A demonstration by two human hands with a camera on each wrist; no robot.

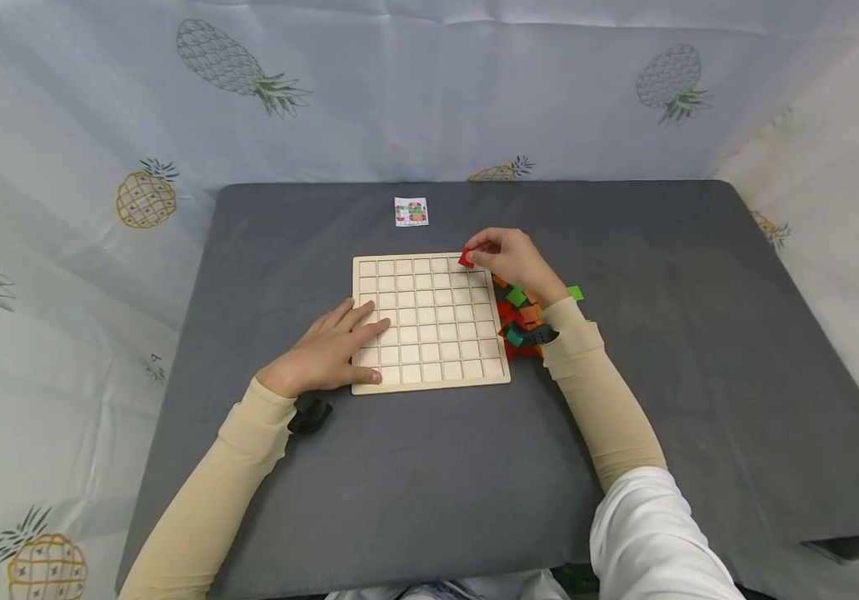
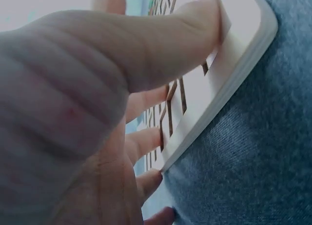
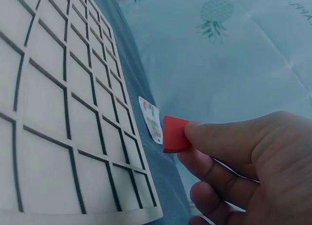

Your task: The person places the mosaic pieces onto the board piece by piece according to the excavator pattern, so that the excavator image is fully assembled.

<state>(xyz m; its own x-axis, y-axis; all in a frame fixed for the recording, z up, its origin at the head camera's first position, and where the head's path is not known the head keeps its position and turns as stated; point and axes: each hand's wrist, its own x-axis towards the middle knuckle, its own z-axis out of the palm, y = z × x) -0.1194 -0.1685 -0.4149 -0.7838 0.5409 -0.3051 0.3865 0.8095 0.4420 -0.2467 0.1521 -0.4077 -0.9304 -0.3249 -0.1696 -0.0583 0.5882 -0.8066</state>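
Observation:
A pale wooden grid board [image 1: 436,316] of square cells lies flat on the table. My left hand [image 1: 330,346] rests on its left side, fingers spread over the edge cells; in the left wrist view the thumb [image 2: 170,44] lies on the board's rim. Above the board's far right corner, my right hand [image 1: 513,257] pinches a red square tile [image 3: 175,134] between thumb and fingers. Beneath the right wrist, to the right of the board, lies a pile of red, orange and green tiles [image 1: 530,315], partly hidden by the arm and its dark wrist strap.
A small printed card [image 1: 411,212] with a coloured pattern lies beyond the board. One green tile [image 1: 575,292] sits apart on the right of the pile. Grey cloth covers the table [image 1: 661,333], and a pineapple-print curtain [image 1: 429,92] hangs behind it.

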